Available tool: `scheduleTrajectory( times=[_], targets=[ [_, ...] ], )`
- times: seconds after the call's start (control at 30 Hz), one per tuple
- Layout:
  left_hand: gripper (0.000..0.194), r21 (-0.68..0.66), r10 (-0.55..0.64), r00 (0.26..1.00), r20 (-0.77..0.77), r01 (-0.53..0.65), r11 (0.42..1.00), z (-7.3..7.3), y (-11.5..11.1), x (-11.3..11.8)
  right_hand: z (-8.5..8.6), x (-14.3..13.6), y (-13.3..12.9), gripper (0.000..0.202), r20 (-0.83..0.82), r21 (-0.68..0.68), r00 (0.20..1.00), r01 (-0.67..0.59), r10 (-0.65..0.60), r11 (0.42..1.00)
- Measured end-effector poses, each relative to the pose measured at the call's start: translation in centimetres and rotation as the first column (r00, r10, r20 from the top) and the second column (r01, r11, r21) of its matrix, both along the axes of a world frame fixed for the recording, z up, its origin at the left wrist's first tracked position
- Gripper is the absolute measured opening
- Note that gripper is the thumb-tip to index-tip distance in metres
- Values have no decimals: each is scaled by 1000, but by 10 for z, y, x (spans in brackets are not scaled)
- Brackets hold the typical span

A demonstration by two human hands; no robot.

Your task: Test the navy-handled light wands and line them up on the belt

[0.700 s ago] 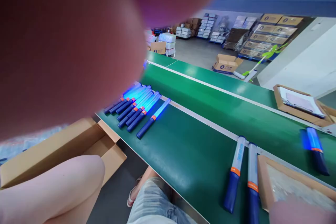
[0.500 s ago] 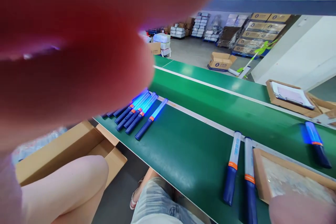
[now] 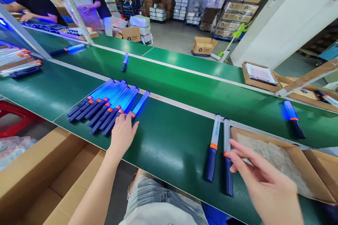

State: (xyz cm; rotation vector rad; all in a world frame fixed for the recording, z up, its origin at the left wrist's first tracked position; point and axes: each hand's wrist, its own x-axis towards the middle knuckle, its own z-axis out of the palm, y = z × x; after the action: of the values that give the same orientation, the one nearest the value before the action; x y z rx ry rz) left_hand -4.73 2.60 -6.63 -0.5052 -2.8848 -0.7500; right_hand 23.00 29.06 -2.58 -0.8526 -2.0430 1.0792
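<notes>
Left hand (image 3: 122,133) now at lightsticks (image 3: 99,116)

Passage and obstacles, green bench, your near side.
One open stretch of worktop (image 3: 169,147), between glowing sticks (image 3: 104,100) at your left and two unlit sticks (image 3: 211,158) at your right; one open carton (image 3: 309,168), obstructing beyond these; one pale rail (image 3: 182,106), far edge; past it, one open lane (image 3: 190,84) between a small lit stick (image 3: 125,62) and another (image 3: 292,119).

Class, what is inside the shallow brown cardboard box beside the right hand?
Crinkled clear plastic shows in the box; the right hand hides part, and anything beneath is covered.
</notes>
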Motion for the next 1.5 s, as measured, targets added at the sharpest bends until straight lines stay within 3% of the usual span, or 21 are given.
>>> scheduleTrajectory(
  times=[0.1,0.2,0.33,0.43,0.47,0.5,0.53,0.57,0.6,0.63,0.73,0.87,1.1,1.27,1.33,1.43,1.5],
  targets=[
    [60,-126,59,996,63,-50,991,-36,6,-21,-34,1,7,43,18,-161,1000,12,-9,987],
    [61,-149,103,988,111,-86,985,-50,5,-33,-54,2,15,47,30,-321,999,19,-10,947],
    [59,-15,106,965,239,-106,994,-46,16,-27,-62,-7,25,52,102,-367,995,38,-1,929],
    [54,206,-71,902,425,-20,978,-28,43,5,-65,-16,32,54,147,-305,989,61,-17,950],
    [54,321,-173,854,490,8,947,-20,55,19,-66,-18,34,53,146,-286,989,57,-15,956],
    [51,583,-355,742,569,-58,811,-12,68,34,-66,-19,35,52,140,-272,990,49,-11,961],
    [46,744,-522,622,583,-150,652,-4,80,48,-65,-20,36,50,129,-258,992,46,-13,965],
    [39,819,-637,533,557,-223,529,4,91,60,-64,-20,36,48,116,-242,993,50,-22,969],
    [34,848,-698,481,530,-284,448,10,101,71,-63,-20,35,45,102,-220,994,59,-37,974],
    [30,859,-733,449,511,-306,411,15,108,79,-61,-21,34,41,88,-195,995,72,-56,978],
    [23,878,-746,462,479,-238,416,22,120,91,-57,-23,30,33,37,-136,996,91,-86,987],
    [34,897,-762,479,436,-158,413,20,121,93,-58,-25,27,28,29,-147,998,62,-58,987],
    [26,879,-789,398,469,-301,370,23,120,96,-59,-22,20,28,55,-123,998,22,-16,992],
    [27,840,-852,280,442,-463,284,26,119,95,-55,-21,15,19,48,-64,999,-18,21,998],
    [30,838,-849,258,461,-440,321,26,117,94,-54,-21,13,16,50,-47,998,-37,39,998],
    [32,851,-827,250,504,-309,425,25,114,95,-52,-20,11,13,49,-29,997,-63,64,998],
    [31,852,-775,354,523,-198,485,24,114,97,-50,-19,9,11,53,-13,996,-68,69,998]
  ],
)
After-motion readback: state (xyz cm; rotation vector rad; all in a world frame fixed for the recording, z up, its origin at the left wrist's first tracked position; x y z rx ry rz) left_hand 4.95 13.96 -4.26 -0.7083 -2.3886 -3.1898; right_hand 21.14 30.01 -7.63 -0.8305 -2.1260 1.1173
